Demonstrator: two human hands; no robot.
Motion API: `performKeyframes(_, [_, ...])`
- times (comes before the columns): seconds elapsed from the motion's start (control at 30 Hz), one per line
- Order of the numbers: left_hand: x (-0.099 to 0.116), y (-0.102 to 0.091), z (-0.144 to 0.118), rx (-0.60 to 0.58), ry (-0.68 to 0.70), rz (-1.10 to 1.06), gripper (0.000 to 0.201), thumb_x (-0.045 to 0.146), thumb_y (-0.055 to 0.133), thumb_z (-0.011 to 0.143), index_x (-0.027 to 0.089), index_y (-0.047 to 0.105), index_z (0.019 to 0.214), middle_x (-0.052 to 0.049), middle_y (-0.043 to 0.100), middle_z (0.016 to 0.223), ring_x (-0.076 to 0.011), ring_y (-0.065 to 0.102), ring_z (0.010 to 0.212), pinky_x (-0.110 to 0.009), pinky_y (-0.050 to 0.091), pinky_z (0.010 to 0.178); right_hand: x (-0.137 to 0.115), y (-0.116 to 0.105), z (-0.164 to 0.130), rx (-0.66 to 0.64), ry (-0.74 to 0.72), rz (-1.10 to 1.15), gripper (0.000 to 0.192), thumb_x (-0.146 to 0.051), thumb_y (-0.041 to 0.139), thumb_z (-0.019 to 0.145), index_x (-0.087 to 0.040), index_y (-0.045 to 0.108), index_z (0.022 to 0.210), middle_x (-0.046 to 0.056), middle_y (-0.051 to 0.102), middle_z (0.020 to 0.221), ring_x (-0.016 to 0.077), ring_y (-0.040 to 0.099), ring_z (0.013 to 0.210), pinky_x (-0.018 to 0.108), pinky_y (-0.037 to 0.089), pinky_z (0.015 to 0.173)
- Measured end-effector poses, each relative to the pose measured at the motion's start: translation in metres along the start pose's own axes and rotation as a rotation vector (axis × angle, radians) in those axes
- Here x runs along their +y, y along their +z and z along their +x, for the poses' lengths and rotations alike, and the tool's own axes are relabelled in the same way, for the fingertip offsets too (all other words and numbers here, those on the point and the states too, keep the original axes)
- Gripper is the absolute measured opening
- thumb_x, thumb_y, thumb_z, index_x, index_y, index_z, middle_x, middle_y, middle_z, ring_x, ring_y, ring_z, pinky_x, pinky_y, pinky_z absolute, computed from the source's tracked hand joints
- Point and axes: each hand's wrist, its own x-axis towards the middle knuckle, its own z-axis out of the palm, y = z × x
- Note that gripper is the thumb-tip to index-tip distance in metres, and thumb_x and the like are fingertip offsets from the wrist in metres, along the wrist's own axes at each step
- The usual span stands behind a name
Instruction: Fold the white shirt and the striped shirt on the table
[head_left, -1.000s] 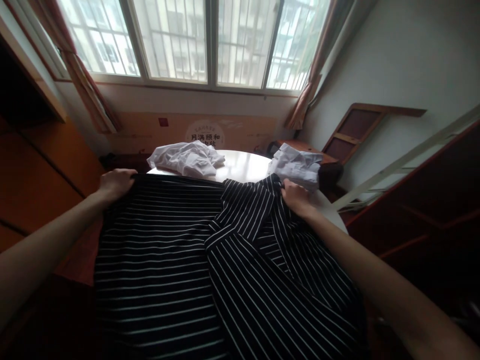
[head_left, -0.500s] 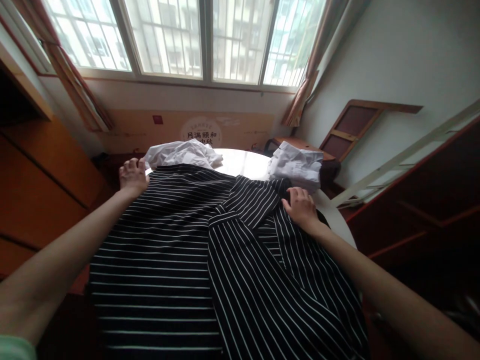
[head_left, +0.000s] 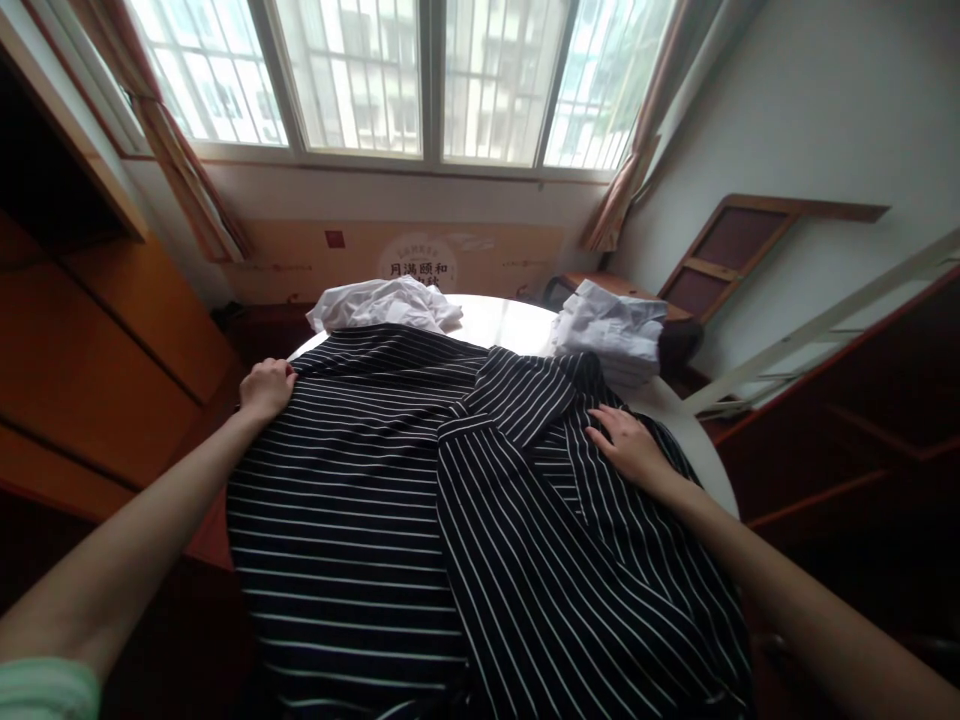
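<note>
A black shirt with thin white stripes (head_left: 352,500) lies spread over a round table, one sleeve (head_left: 525,520) folded diagonally across its body. At the shirt's upper left edge is my left hand (head_left: 268,388), its fingers curled round the cloth; the fingertips are partly hidden. My right hand (head_left: 630,445) rests palm down on the striped cloth at the right, fingers stretched out and slightly apart. The near end of the shirt hangs toward me, past the bottom of the view.
Crumpled white cloth (head_left: 390,303) lies at the table's far left. A stack of folded white cloth (head_left: 609,330) sits at the far right of the white table (head_left: 495,318). Wooden cabinets (head_left: 82,370) stand on the left, and a white metal ladder-like frame (head_left: 825,330) rises on the right.
My left hand has come down and nearer along the shirt's left edge, its fingers curling in. My right hand has slid nearer and flattened on the cloth. The whole view has shifted slightly.
</note>
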Motion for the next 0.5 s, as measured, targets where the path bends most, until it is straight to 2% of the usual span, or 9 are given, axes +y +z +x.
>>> performKeyframes(0.1, [0.010,-0.002,-0.004,0.077,0.019,0.026,0.029,0.027,0.035,0.082,0.009,0.054,0.094,-0.018,0.053,0.101,-0.0302,0.048,0.096,-0.040,0.041,0.075,-0.002,-0.005,0.002,-0.028,0.013,0.043,0.040,-0.035,0.035,0.083,-0.013,0.054,0.110,0.015,0.052,0.119,0.0271,0.045,0.113,0.045,0.038,0.092])
performKeyframes(0.2, [0.031,-0.015,-0.021,0.148,0.169,-0.033,0.028,0.023,0.039,0.081,0.006,0.049,0.100,-0.019,0.052,0.103,-0.0299,0.047,0.099,-0.042,0.039,0.080,-0.009,-0.023,0.001,-0.051,-0.014,0.143,0.038,-0.034,0.040,0.080,-0.012,0.054,0.108,0.016,0.054,0.116,0.0266,0.047,0.111,0.045,0.038,0.093])
performKeyframes(0.27, [0.049,-0.030,-0.047,0.153,0.281,-0.078,0.028,0.025,0.040,0.082,0.010,0.046,0.105,-0.013,0.051,0.107,-0.0243,0.046,0.102,-0.036,0.039,0.085,-0.019,-0.044,-0.007,-0.025,-0.052,0.247,0.036,-0.034,0.043,0.080,-0.013,0.053,0.107,0.015,0.055,0.114,0.0250,0.048,0.110,0.044,0.038,0.094])
performKeyframes(0.3, [0.058,-0.039,-0.065,0.138,0.364,-0.112,0.027,0.028,0.038,0.084,0.014,0.045,0.106,-0.008,0.051,0.107,-0.0202,0.046,0.103,-0.032,0.039,0.086,-0.027,-0.056,-0.015,-0.014,-0.079,0.305,0.034,-0.033,0.043,0.080,-0.014,0.053,0.107,0.014,0.054,0.115,0.0235,0.047,0.110,0.043,0.038,0.094])
performKeyframes(0.37, [0.076,-0.056,-0.109,0.121,0.550,-0.293,0.021,0.031,0.039,0.084,0.018,0.047,0.098,-0.006,0.053,0.102,-0.0181,0.050,0.096,-0.031,0.042,0.081,-0.047,-0.081,-0.035,-0.040,-0.119,0.424,0.030,-0.031,0.043,0.082,-0.016,0.052,0.106,0.011,0.057,0.110,0.0205,0.051,0.105,0.040,0.040,0.092])
performKeyframes(0.43, [0.092,-0.072,-0.162,0.015,0.716,-0.454,0.014,0.031,0.041,0.084,0.021,0.049,0.091,-0.003,0.056,0.092,-0.0155,0.053,0.085,-0.030,0.045,0.075,-0.072,-0.104,-0.062,-0.090,-0.174,0.513,0.023,-0.029,0.044,0.083,-0.018,0.054,0.100,0.008,0.061,0.100,0.0183,0.056,0.095,0.038,0.045,0.086])
performKeyframes(0.5, [0.108,-0.082,-0.215,-0.144,0.871,-0.504,0.011,0.032,0.042,0.083,0.024,0.049,0.086,-0.003,0.057,0.083,-0.0149,0.054,0.073,-0.030,0.046,0.063,-0.098,-0.122,-0.090,-0.161,-0.255,0.585,0.017,-0.025,0.045,0.083,-0.019,0.055,0.094,0.006,0.062,0.092,0.0160,0.058,0.088,0.033,0.048,0.079])
